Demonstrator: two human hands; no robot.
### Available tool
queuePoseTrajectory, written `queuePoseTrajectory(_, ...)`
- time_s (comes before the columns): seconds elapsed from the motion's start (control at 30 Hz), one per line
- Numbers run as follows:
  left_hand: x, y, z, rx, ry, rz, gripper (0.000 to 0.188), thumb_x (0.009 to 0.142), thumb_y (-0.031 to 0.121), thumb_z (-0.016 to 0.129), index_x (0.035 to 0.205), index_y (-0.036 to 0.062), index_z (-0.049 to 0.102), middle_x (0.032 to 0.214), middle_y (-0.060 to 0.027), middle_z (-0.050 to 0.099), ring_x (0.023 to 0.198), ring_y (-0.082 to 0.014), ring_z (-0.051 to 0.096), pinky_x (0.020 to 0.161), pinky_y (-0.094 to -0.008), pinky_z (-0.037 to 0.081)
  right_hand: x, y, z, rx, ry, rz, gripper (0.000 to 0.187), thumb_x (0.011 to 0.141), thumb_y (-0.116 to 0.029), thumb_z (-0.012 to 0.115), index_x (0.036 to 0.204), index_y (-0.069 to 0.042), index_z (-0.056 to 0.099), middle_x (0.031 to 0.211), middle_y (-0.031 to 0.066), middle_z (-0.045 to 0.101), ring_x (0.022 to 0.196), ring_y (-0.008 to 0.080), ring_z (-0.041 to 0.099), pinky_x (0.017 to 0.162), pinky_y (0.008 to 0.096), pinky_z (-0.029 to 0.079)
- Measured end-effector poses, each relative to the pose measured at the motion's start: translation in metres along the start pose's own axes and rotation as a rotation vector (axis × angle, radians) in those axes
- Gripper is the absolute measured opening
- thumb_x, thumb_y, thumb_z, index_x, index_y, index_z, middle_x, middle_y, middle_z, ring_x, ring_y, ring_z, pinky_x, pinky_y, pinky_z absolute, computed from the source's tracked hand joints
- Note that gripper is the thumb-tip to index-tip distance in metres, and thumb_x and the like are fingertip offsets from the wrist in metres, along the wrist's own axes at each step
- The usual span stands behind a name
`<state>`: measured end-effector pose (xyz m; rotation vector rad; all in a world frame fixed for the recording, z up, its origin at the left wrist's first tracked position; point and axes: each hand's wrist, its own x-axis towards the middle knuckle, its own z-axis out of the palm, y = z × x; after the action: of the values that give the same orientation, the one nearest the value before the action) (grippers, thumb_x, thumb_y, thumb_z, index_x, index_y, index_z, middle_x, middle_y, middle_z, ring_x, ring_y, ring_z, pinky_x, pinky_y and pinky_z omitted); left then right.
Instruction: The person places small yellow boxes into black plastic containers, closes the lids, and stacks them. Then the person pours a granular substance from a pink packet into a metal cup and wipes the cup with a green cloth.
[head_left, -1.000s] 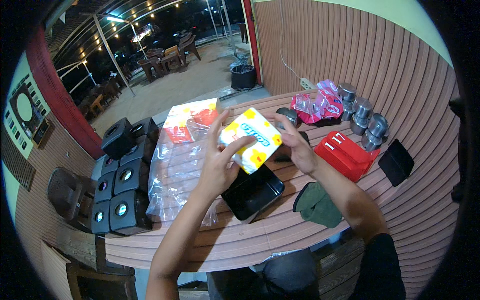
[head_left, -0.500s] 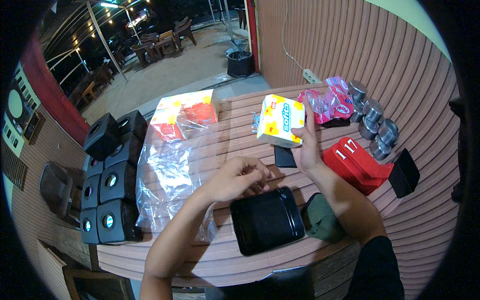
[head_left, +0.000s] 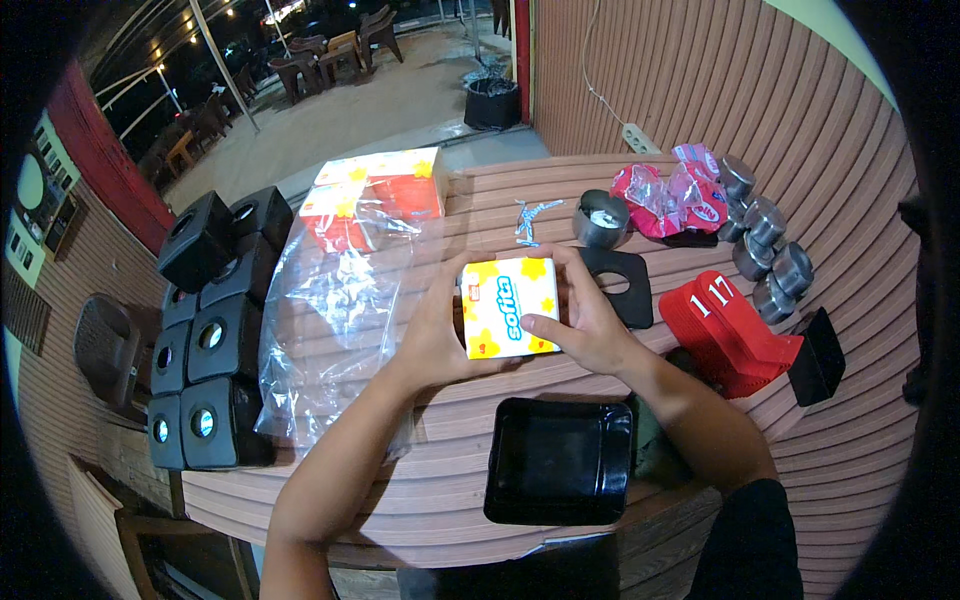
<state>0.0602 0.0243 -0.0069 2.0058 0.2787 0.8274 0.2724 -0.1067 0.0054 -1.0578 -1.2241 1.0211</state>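
Between my two hands, above the middle of the table, is a white and yellow tissue pack (head_left: 510, 308) with a flower pattern. My left hand (head_left: 435, 325) grips its left side, and my right hand (head_left: 590, 325) grips its right side with the thumb across the top. Nearer to me lies an open black box (head_left: 560, 460) with its hollow side up. Partly behind my right hand is a flat black lid (head_left: 628, 290) with an oval hole. A dark green cloth (head_left: 655, 450) lies next to the box, under my right forearm.
Clear plastic wrap (head_left: 335, 310) spreads left, below more tissue packs (head_left: 385, 190). Black tissue boxes (head_left: 215, 345) are stacked at the left edge. Right stand red number signs (head_left: 725, 335), a black holder (head_left: 818, 360), steel cups (head_left: 765, 220), pink packaging (head_left: 670, 200) and a metal tin (head_left: 602, 218).
The tissue pack has come down and left, nearer to me. My left hand, previously free, now grips it too. The black box appears shifted, and the lid and metal tin are more visible.
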Motion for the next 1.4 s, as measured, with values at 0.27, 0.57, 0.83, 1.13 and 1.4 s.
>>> queuePoseTrajectory(0.27,0.005,0.001,0.014,0.305,0.082,0.383,0.101,0.07,0.022,0.103,0.153,0.0094,0.047,0.151,-0.0241,0.059,0.126,-0.0447,0.069,0.1,-0.0487,0.061,-0.007,-0.016,-0.003,-0.775,0.231,-0.595,0.047,0.086,-0.018,0.094,0.129,-0.011,0.077,0.142,0.0212,0.058,0.132,0.0388,0.064,0.111,0.0467,0.053)
queuePoseTrajectory(0.57,0.004,0.002,0.012,0.371,0.066,0.404,0.098,0.071,0.023,0.101,0.152,0.0112,0.048,0.155,-0.0221,0.058,0.122,-0.0473,0.07,0.096,-0.0514,0.062,-0.008,-0.023,0.0,-0.807,0.202,-0.672,0.035,0.087,-0.014,0.093,0.118,-0.009,0.078,0.127,0.0157,0.064,0.115,0.033,0.066,0.098,0.0451,0.054)
queuePoseTrajectory(0.83,0.004,0.003,0.013,0.383,0.076,0.425,0.096,0.069,0.021,0.101,0.151,0.0115,0.052,0.153,-0.02,0.061,0.124,-0.0443,0.071,0.097,-0.0489,0.062,-0.008,-0.029,0.004,-0.925,0.172,-0.678,0.028,0.086,-0.01,0.091,0.106,-0.006,0.072,0.119,0.0139,0.062,0.11,0.0329,0.064,0.096,0.0464,0.049)
queuePoseTrajectory(1.13,0.003,0.004,0.013,0.392,0.076,0.41,0.096,0.069,0.021,0.101,0.152,0.0112,0.053,0.154,-0.0193,0.061,0.128,-0.0429,0.069,0.1,-0.0487,0.061,-0.012,-0.027,0.009,-0.981,0.177,-0.635,0.028,0.087,-0.01,0.088,0.108,-0.007,0.069,0.122,0.0152,0.059,0.117,0.0361,0.059,0.102,0.049,0.047)
queuePoseTrajectory(1.4,0.002,-0.001,0.016,0.282,0.095,0.157,0.113,0.065,0.022,0.109,0.157,0.0047,0.045,0.146,-0.0204,0.063,0.13,-0.0303,0.069,0.105,-0.0424,0.061,-0.014,-0.028,0.01,-1.042,0.181,-0.699,0.022,0.085,-0.01,0.089,0.1,-0.008,0.073,0.125,0.0144,0.058,0.119,0.0364,0.056,0.104,0.0485,0.047)
